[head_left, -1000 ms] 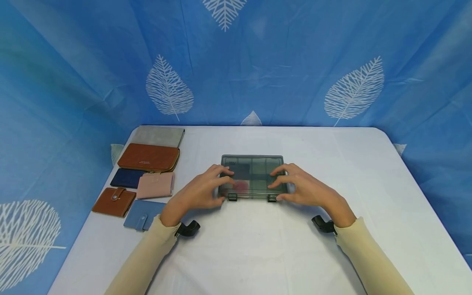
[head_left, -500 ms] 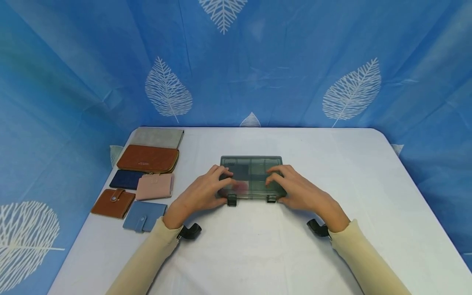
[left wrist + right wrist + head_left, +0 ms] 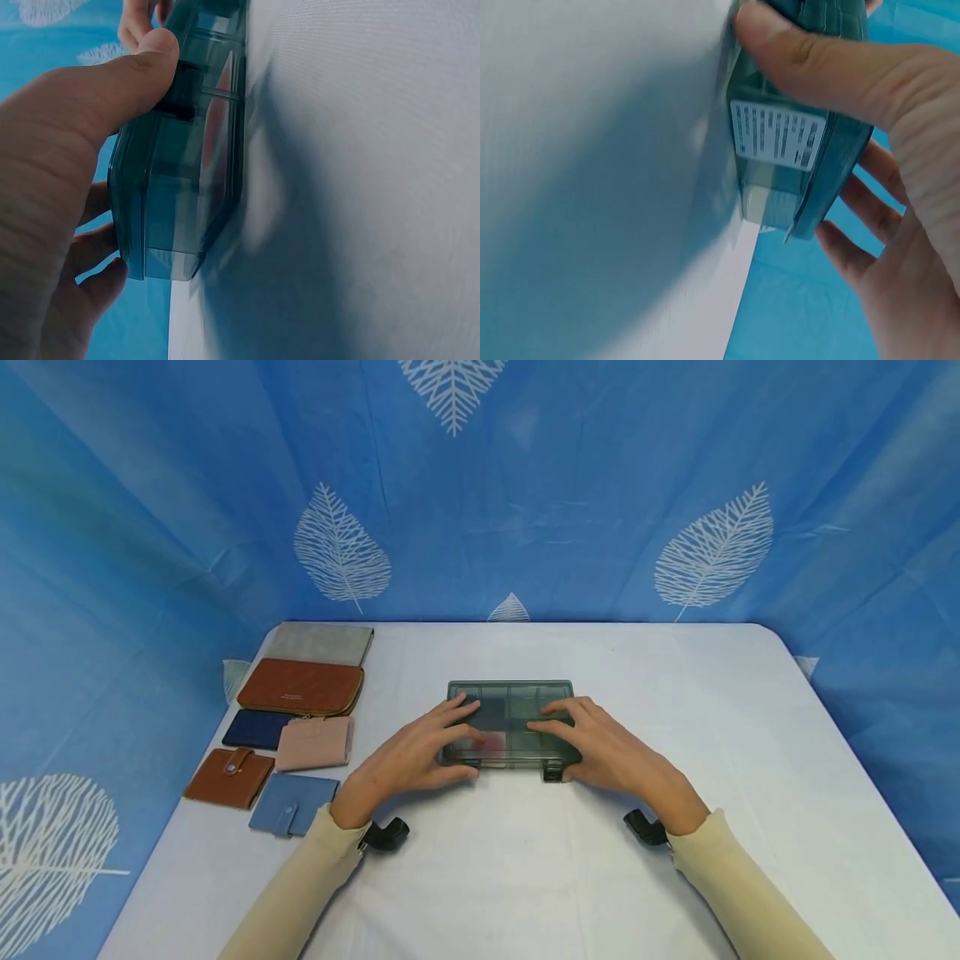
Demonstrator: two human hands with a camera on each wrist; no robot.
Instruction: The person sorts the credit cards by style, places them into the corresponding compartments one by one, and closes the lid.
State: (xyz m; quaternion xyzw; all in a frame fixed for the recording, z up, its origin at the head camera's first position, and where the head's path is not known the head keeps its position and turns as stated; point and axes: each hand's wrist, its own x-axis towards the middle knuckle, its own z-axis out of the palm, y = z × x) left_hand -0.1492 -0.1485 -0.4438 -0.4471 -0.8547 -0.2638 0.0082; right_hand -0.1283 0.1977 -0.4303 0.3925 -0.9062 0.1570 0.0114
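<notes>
A translucent dark green compartment box (image 3: 525, 745) lies with its lid down on the white table. Through the lid, a dark item (image 3: 491, 712) and a reddish item (image 3: 489, 742) show in the left compartments. My left hand (image 3: 416, 752) grips the box's left end, fingers over the lid; its thumb presses the dark left latch (image 3: 180, 91) at the front. At the other end my right hand (image 3: 611, 747) holds the box, fingertips on the lid and thumb at the front beside the right latch (image 3: 552, 772). A barcode label (image 3: 778, 135) appears on the box's side in the right wrist view.
On the table's left stand several wallets: grey (image 3: 318, 643), long brown (image 3: 300, 685), navy (image 3: 255, 729), pink (image 3: 315, 743), small brown with a snap (image 3: 228, 777) and blue (image 3: 294, 804). A blue leaf-patterned curtain (image 3: 562, 485) hangs behind.
The left latch stood out from the front edge half a second ago; now it lies mostly behind my left thumb. The right latch now sticks out more. The box has stayed about in place.
</notes>
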